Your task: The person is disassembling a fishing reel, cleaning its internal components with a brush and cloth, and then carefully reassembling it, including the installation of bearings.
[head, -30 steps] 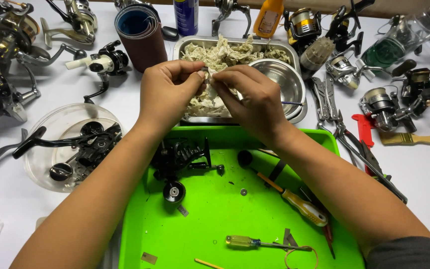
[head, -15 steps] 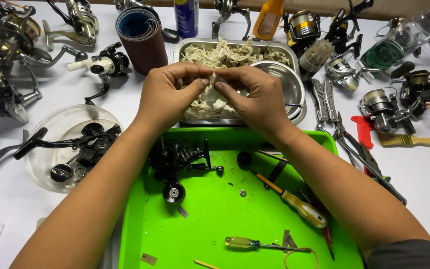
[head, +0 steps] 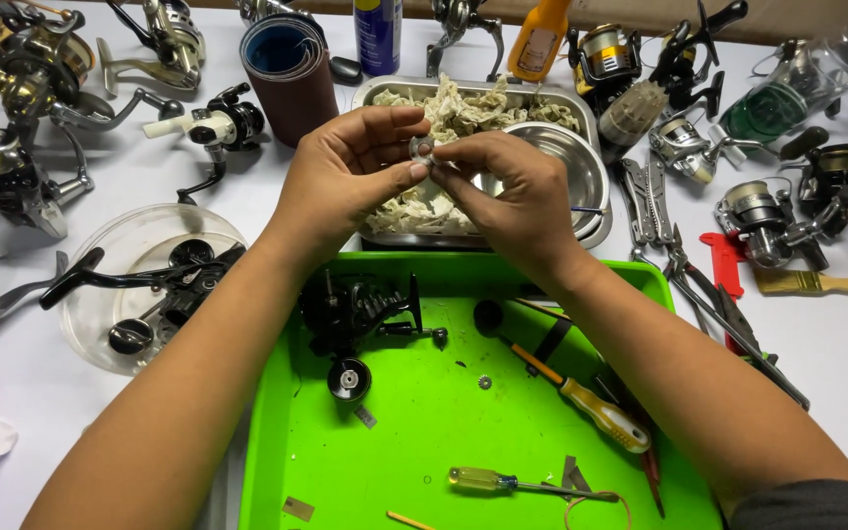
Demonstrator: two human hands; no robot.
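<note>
White worktable [head: 247,196], crowded with fishing reels; left hand [head: 341,182] and right hand [head: 512,191] pinch one small round metal part [head: 422,149] above far steel tray [head: 377,94]; cleaning step likely; steady fingertip grip needed; green tray [head: 463,432] near.

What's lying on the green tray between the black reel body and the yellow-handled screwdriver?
In the head view, between the black reel body and the yellow-handled screwdriver, a tiny gear lies on the green tray.

White tabletop [head: 247,196], brown wall strip [head: 640,12] behind, even bright light
</note>
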